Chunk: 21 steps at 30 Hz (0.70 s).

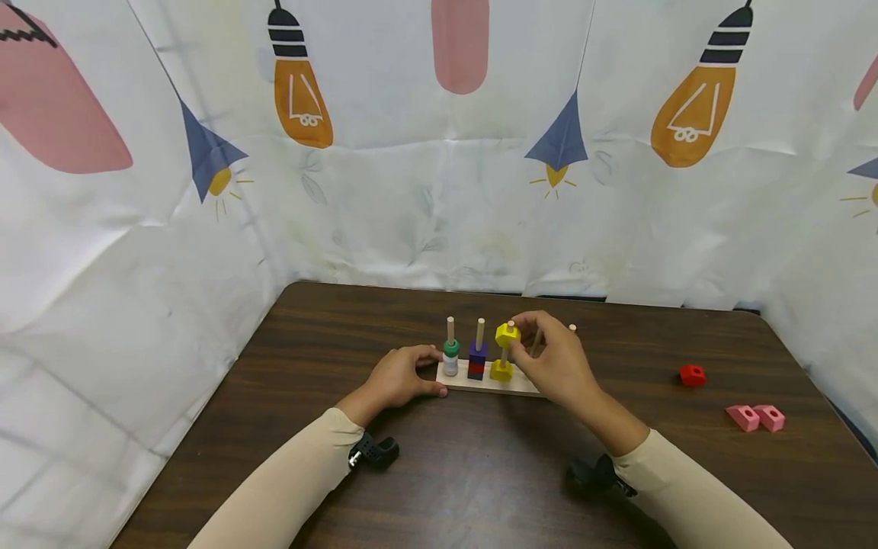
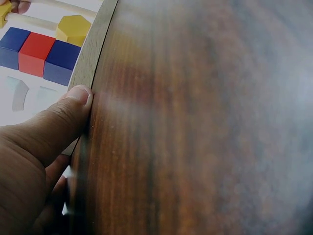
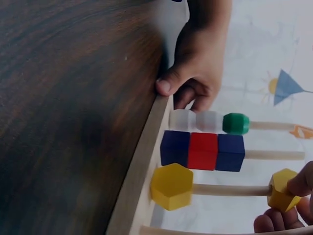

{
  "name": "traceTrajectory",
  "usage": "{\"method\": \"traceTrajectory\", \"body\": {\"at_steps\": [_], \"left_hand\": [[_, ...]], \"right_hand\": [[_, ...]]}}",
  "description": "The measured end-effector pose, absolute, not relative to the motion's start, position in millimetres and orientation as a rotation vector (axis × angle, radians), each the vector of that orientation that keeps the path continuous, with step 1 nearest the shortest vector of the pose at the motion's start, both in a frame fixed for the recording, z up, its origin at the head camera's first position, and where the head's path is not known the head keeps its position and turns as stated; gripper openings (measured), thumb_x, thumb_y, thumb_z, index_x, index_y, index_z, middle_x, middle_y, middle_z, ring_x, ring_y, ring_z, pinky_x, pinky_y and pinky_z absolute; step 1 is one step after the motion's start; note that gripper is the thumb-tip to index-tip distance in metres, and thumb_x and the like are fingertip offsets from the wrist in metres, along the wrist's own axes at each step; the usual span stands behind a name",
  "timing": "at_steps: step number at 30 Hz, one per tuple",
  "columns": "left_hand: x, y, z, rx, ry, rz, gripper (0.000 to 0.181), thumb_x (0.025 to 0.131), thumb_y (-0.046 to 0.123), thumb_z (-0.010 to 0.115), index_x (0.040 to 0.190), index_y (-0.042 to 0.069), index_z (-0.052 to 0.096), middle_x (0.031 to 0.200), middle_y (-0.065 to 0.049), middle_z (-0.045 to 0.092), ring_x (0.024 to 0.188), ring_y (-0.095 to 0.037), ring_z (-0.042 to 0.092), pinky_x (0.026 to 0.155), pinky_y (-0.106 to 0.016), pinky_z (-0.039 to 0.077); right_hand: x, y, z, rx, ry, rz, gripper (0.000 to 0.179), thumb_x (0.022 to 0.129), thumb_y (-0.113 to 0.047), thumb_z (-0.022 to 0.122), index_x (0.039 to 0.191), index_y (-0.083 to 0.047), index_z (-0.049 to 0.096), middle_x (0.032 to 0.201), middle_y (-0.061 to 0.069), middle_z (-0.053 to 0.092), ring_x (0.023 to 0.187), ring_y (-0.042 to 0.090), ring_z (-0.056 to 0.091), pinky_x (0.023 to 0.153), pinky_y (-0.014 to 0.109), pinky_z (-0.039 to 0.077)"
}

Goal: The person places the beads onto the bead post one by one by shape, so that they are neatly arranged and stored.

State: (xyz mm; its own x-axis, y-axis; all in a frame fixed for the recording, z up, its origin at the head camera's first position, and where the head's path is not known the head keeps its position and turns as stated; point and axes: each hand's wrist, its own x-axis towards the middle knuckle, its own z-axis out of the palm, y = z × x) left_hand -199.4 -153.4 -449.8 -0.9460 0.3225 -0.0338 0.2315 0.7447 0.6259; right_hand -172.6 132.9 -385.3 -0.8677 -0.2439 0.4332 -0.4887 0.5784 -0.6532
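My left hand [image 1: 398,377] grips the left end of a wooden peg board [image 1: 494,386], its thumb on the front edge in the left wrist view. With thumb and fingers, my right hand [image 1: 559,366] pinches a yellow hexagonal block [image 3: 282,191] around the upper part of the third peg. Another yellow hexagonal block [image 3: 172,186] sits at that peg's foot, apart from the held one. The second peg carries a red cube [image 3: 203,151] between two blue cubes [image 3: 230,152]. On the leftmost peg, a green bead [image 3: 236,123] tops two white beads [image 3: 208,121]. My right hand partly hides the board's right side.
On the dark wooden table [image 1: 446,488], a red block [image 1: 692,375] lies to the right of the board. Nearer the right edge are two pink slanted blocks [image 1: 769,417], side by side. A printed white curtain [image 1: 439,213] hangs behind the table.
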Motion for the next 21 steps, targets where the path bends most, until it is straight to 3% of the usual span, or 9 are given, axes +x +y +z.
{"method": "traceTrajectory", "body": {"at_steps": [6, 11, 21], "left_hand": [[-198.7, -153.7, -450.1, 0.441, 2.792, 1.006, 0.061, 0.076, 0.041, 0.092, 0.13, 0.023, 0.07, 0.135, -0.001, 0.066, 0.141, -0.031, 0.046, 0.116, -0.053, 0.033], [-198.6, -153.8, -450.5, 0.439, 2.789, 1.011, 0.061, 0.076, 0.04, 0.092, 0.13, 0.023, 0.071, 0.134, -0.001, 0.067, 0.141, -0.031, 0.046, 0.116, -0.053, 0.032], [-199.2, -154.0, -451.0, 0.436, 2.794, 0.995, 0.061, 0.077, 0.041, 0.091, 0.13, 0.023, 0.07, 0.139, -0.003, 0.063, 0.141, -0.031, 0.045, 0.115, -0.053, 0.034]], "right_hand": [[-172.0, 133.5, -392.5, 0.62, -2.499, 1.244, 0.051, 0.09, -0.002, 0.075, 0.135, -0.003, 0.051, 0.106, 0.006, 0.064, 0.087, 0.017, 0.062, 0.074, 0.035, 0.054], [-172.2, 133.6, -399.8, 0.595, -2.497, 1.335, 0.07, 0.088, 0.003, 0.075, 0.147, -0.003, 0.037, 0.109, 0.008, 0.066, 0.091, 0.02, 0.064, 0.08, 0.039, 0.056], [-173.8, 130.3, -417.8, 0.487, -2.565, 1.463, 0.056, 0.087, 0.002, 0.076, 0.134, 0.001, 0.047, 0.106, 0.01, 0.065, 0.089, 0.021, 0.063, 0.082, 0.039, 0.056]]}}
